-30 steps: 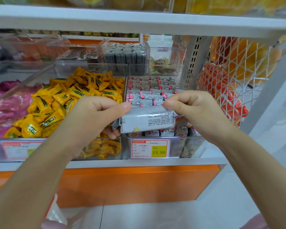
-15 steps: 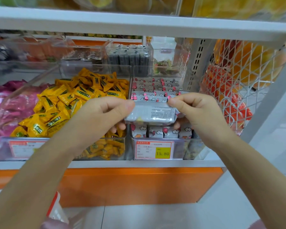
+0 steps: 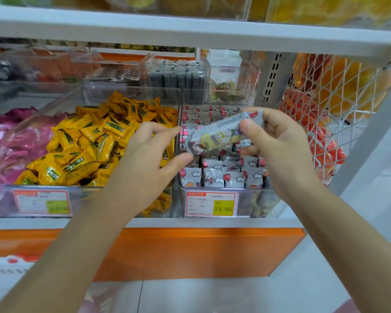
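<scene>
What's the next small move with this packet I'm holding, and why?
Probably lower the packet into the clear bin below it: the left hand and right hand pinch its ends right above matching packets standing in rows there.

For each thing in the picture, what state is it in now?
snack packet, tilted, held above the right bin
left hand, pinches its lower end
right hand, grips its upper end
right bin, stocked with rows of matching packets
yellow sweets, heaped loose in the left bin
</scene>
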